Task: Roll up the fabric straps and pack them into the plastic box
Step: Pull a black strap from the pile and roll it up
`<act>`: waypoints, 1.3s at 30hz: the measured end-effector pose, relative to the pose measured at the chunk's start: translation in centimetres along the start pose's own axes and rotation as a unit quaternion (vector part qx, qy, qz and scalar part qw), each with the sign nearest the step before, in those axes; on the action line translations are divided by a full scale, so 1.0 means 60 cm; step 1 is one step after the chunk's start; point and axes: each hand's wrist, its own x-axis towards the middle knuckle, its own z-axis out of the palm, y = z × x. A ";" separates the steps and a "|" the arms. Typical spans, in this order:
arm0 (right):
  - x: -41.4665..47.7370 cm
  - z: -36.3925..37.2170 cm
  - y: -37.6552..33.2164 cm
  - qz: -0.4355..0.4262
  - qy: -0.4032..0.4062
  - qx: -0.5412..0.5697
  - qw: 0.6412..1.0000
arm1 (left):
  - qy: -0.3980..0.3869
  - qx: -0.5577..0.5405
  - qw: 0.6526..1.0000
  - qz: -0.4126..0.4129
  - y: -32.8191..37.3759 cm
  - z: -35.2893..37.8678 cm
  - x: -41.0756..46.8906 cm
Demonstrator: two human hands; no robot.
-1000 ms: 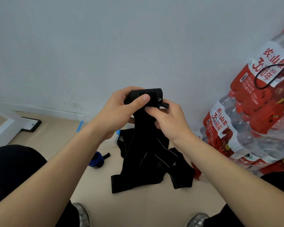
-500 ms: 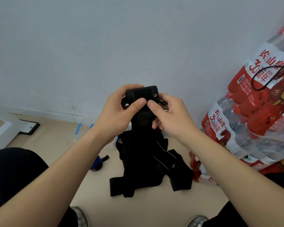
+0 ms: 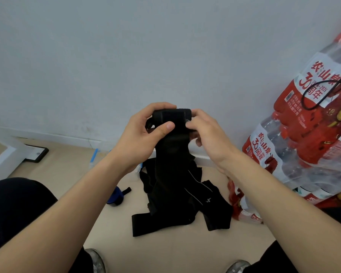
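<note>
Both grips, left hand [image 3: 140, 138] and right hand [image 3: 209, 134], tight around a soft black fabric strap [image 3: 171, 117] in a cylindrical roll.

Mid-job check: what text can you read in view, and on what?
"农夫山泉", "30周年": upper shrink-wrapped pack of red-labelled water bottles.
"农夫山泉", "30周年": lower pack.
Smaller print on both labels: too small to read.
White mark on black fabric strap: logo, no letters.

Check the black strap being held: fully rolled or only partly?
Partly. The left hand and right hand grip the black strap at its rolled top; the rest hangs unrolled.
</note>
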 end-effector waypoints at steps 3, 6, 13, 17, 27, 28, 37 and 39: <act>-0.005 0.004 0.000 0.008 -0.026 0.020 0.999 | -0.042 -0.018 0.999 -0.015 0.002 -0.003 -0.002; -0.012 0.004 0.007 -0.041 -0.018 0.006 0.999 | -0.063 -0.087 0.992 -0.065 0.004 -0.004 -0.002; -0.016 0.005 0.001 -0.108 -0.018 0.032 0.994 | -0.061 -0.105 0.986 -0.116 0.016 0.003 -0.006; -0.015 0.004 0.003 -0.077 -0.015 0.042 0.996 | -0.029 -0.046 0.993 -0.109 0.019 0.000 -0.008; -0.011 0.005 0.013 -0.097 -0.008 -0.040 0.994 | -0.051 -0.092 0.989 -0.108 0.029 0.001 -0.010; -0.013 0.007 0.012 -0.107 -0.007 -0.045 0.993 | -0.039 -0.098 0.986 -0.125 0.029 0.002 -0.008; -0.027 0.000 -0.004 -0.057 -0.002 0.006 0.998 | -0.122 -0.009 0.986 -0.110 0.023 -0.023 -0.005; -0.022 0.003 -0.006 0.000 -0.016 0.044 0.999 | -0.130 0.001 0.986 -0.102 0.024 -0.023 -0.006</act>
